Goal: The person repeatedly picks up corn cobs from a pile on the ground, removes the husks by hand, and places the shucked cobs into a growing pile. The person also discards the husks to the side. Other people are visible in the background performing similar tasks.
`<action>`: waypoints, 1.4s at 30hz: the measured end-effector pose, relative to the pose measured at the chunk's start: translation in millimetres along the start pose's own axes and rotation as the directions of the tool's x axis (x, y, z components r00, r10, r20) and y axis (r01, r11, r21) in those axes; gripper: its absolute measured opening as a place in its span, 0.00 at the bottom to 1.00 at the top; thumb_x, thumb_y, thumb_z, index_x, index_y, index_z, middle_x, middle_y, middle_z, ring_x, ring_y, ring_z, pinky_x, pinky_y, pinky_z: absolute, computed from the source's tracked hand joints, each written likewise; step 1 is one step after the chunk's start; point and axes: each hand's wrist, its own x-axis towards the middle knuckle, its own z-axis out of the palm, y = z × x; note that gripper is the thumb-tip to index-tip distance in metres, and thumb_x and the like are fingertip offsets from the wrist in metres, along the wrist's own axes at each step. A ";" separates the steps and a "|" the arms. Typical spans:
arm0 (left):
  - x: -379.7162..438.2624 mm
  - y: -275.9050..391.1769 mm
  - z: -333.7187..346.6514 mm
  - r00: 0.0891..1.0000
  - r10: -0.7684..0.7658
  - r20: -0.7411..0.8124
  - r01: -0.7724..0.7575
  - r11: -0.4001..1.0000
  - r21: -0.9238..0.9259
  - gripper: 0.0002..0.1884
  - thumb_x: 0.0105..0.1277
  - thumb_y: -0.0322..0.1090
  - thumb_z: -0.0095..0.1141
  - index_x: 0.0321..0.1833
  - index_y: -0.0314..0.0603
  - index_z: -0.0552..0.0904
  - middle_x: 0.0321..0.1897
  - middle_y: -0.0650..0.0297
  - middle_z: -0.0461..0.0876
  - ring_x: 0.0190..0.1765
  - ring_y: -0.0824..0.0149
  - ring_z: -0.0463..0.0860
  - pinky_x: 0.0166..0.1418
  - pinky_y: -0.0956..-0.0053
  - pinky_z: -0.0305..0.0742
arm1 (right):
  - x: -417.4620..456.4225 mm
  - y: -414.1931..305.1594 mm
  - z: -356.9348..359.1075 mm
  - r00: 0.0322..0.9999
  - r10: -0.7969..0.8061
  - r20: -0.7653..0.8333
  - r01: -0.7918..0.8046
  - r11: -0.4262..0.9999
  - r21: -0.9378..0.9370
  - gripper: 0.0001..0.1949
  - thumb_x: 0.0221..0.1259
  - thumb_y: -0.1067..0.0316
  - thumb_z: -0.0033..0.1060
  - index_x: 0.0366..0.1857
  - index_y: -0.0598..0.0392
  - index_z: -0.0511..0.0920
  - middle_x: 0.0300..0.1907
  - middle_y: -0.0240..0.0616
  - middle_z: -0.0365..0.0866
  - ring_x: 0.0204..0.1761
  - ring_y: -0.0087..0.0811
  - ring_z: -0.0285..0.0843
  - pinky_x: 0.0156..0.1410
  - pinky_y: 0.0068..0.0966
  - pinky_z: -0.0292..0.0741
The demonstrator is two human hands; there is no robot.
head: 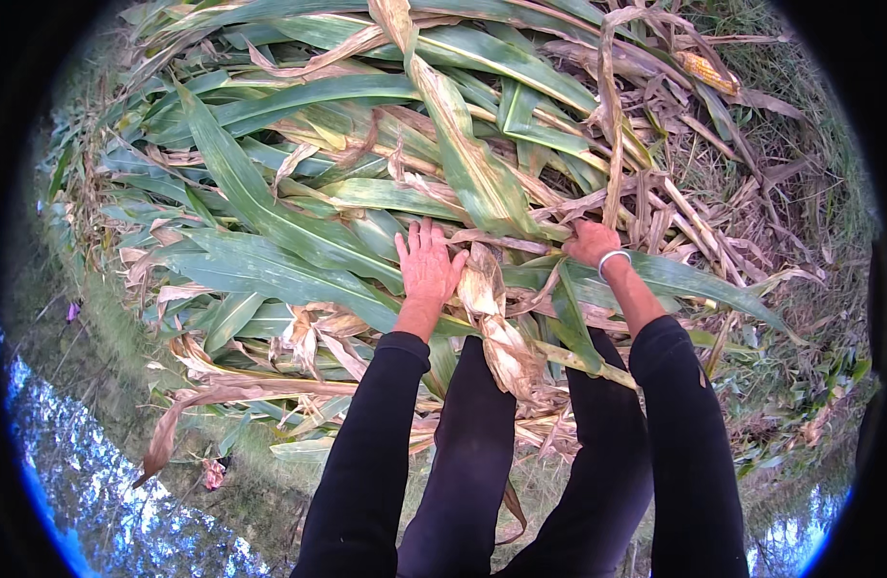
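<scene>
A large heap of cut corn stalks with long green and dried leaves [284, 217] lies before me. My left hand [425, 266] rests palm down on the leaves, fingers spread, holding nothing. To its right, my right hand [592, 243], with a pale bangle at the wrist, has its fingers curled around a dry corn stalk [515, 243]; the fingertips are hidden. Between my forearms hangs a corn ear in dry husk [512, 354], close to my knees. A broad, partly yellowed corn leaf [472, 162] slants down towards my right hand.
An ear with bare yellow kernels [705, 72] lies at the far right of the heap. My legs in dark trousers [472, 448] stand against the near side. Dry leaves and husks [262, 386] stick out at the left. Grass [812, 238] borders the heap.
</scene>
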 end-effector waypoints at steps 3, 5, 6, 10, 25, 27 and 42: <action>-2.0 -5.0 -6.4 1.000 0.019 0.020 -0.019 1.000 -0.012 0.37 0.58 0.55 0.57 0.64 0.36 0.67 0.64 0.54 0.67 0.66 0.51 0.64 0.70 0.47 0.51 | -8.9 0.9 -15.4 0.997 -0.033 0.065 0.033 0.999 0.008 0.19 0.46 0.54 0.58 0.42 0.51 0.82 0.44 0.48 0.83 0.49 0.45 0.80 0.55 0.37 0.75; -5.8 -9.7 -15.6 0.999 0.031 0.037 -0.031 0.999 0.006 0.36 0.57 0.55 0.58 0.63 0.37 0.68 0.63 0.54 0.68 0.64 0.52 0.66 0.68 0.46 0.53 | -28.7 -5.6 -21.7 0.997 -0.061 0.051 0.061 0.998 -0.011 0.18 0.46 0.54 0.56 0.39 0.52 0.83 0.42 0.49 0.83 0.47 0.46 0.80 0.54 0.37 0.76; -2.5 -0.8 -33.6 0.993 -0.003 0.115 0.011 0.998 -0.066 0.33 0.56 0.53 0.59 0.59 0.35 0.72 0.58 0.52 0.73 0.60 0.51 0.69 0.64 0.51 0.60 | -39.2 1.2 -19.6 0.999 -0.052 0.016 0.052 0.999 -0.015 0.18 0.46 0.55 0.55 0.40 0.52 0.82 0.41 0.48 0.83 0.46 0.47 0.81 0.53 0.37 0.76; -20.0 -1.5 -60.5 0.959 -0.186 0.213 0.276 0.775 -0.569 0.27 0.58 0.49 0.56 0.52 0.32 0.77 0.51 0.45 0.78 0.48 0.42 0.79 0.54 0.61 0.73 | -98.5 -11.9 -32.5 0.991 -0.137 0.003 0.137 0.987 -0.083 0.18 0.50 0.56 0.52 0.42 0.53 0.80 0.40 0.50 0.83 0.46 0.47 0.81 0.51 0.39 0.76; -151.6 26.1 -262.7 0.826 -0.436 0.358 0.150 -0.442 -0.884 0.20 0.65 0.37 0.47 0.60 0.49 0.74 0.48 0.69 0.77 0.50 0.72 0.74 0.55 0.70 0.66 | -379.4 -21.8 -121.2 0.944 -0.305 -0.123 0.329 0.857 0.396 0.19 0.54 0.50 0.60 0.32 0.60 0.79 0.21 0.47 0.76 0.25 0.38 0.74 0.37 0.35 0.72; -160.8 14.8 -298.1 0.794 -0.561 0.236 -0.040 -0.436 -0.899 0.18 0.67 0.33 0.44 0.58 0.40 0.75 0.47 0.66 0.80 0.50 0.68 0.77 0.58 0.75 0.68 | -416.8 -32.9 -147.0 0.940 -0.338 -0.046 0.323 0.837 0.441 0.17 0.57 0.55 0.61 0.35 0.61 0.80 0.22 0.34 0.76 0.25 0.25 0.70 0.35 0.28 0.71; -282.8 51.2 -552.7 0.778 -0.339 -0.530 -0.616 -0.244 -0.749 0.23 0.63 0.39 0.61 0.56 0.34 0.71 0.45 0.65 0.77 0.46 0.73 0.74 0.55 0.78 0.68 | -561.5 -72.3 -188.6 0.887 -0.456 -0.073 0.382 0.638 0.669 0.23 0.68 0.51 0.49 0.14 0.51 0.69 0.15 0.23 0.64 0.19 0.17 0.56 0.25 0.20 0.54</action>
